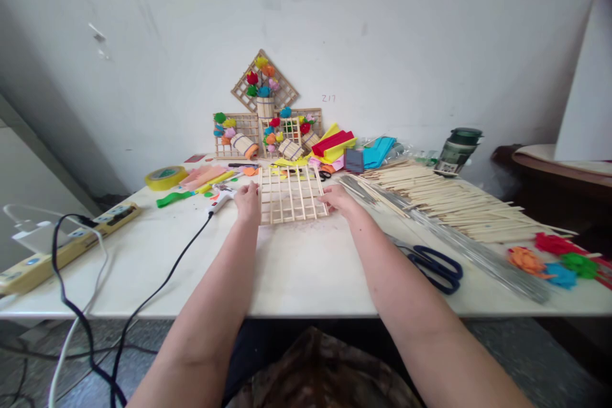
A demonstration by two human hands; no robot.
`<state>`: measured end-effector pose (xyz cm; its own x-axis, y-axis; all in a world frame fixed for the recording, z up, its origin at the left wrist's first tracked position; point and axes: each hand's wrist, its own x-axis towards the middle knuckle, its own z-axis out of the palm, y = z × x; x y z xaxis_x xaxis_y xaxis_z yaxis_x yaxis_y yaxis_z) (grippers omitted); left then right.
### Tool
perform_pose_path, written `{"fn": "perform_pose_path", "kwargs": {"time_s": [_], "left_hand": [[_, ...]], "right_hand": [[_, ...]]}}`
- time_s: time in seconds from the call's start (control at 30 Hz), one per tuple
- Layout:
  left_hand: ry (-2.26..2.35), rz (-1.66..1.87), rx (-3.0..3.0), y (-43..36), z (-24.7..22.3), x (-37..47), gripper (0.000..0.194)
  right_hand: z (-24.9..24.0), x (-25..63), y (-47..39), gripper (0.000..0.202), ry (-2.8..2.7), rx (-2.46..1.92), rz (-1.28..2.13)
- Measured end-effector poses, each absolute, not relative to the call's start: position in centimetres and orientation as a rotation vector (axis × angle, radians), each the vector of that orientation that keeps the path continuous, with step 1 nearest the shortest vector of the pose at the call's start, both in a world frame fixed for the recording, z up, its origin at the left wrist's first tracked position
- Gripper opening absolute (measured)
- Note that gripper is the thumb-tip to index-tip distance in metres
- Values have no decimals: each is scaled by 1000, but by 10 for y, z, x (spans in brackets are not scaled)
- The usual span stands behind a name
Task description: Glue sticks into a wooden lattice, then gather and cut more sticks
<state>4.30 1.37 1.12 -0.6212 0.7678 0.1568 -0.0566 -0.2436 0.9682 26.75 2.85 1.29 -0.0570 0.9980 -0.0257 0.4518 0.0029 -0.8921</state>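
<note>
A square lattice of thin wooden sticks [292,199] is held between both my hands over the middle of the white table. My left hand [247,203] grips its left edge, fingers closed on the stick there. On the opposite side, my right hand [337,198] pinches the right edge. A white glue gun [222,199] lies just left of my left hand, its black cord running off the table's front. Behind the lattice, finished stick grids with stick pots and colourful paper flowers [264,90] lean against the wall.
To the right lie many loose wooden sticks [459,194], a bundle of grey wires [468,248] and dark-handled scissors [435,268]. A roll of yellow tape [166,178] and a power strip [71,245] are at left. A dark green jar [459,152] stands at the back right.
</note>
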Motion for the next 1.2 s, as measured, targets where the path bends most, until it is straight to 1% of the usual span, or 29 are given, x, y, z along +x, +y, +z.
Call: {"fn": "perform_pose_path", "kwargs": {"time_s": [0.2,0.3,0.5,0.67,0.83,0.93,1.1,1.2], "left_hand": [[1344,2131,1000,13,16,47,24],[1239,2196,958,17,16,47,23],[1130,2249,847,19,17,45,22],[1074,2236,844,15,20,45,19],[1058,2195,861,17,17,44,20],[1027,2206,876,17,17,44,21],[1046,2146,838,9,23,44,23],[1151,2053,796,3,26,44,19]], "right_hand": [[10,269,42,19,-1676,-1519,680],[8,269,45,21,-1699,-1516,546],[8,269,45,21,-1716,-1446,484],[8,271,46,19,-1690,-1368,558],[8,269,40,11,-1603,-1288,852],[12,267,35,7,-1564,-1263,949],[19,266,28,10,-1529,-1252,1023],[20,266,25,14,-1520,-1257,1096]]}}
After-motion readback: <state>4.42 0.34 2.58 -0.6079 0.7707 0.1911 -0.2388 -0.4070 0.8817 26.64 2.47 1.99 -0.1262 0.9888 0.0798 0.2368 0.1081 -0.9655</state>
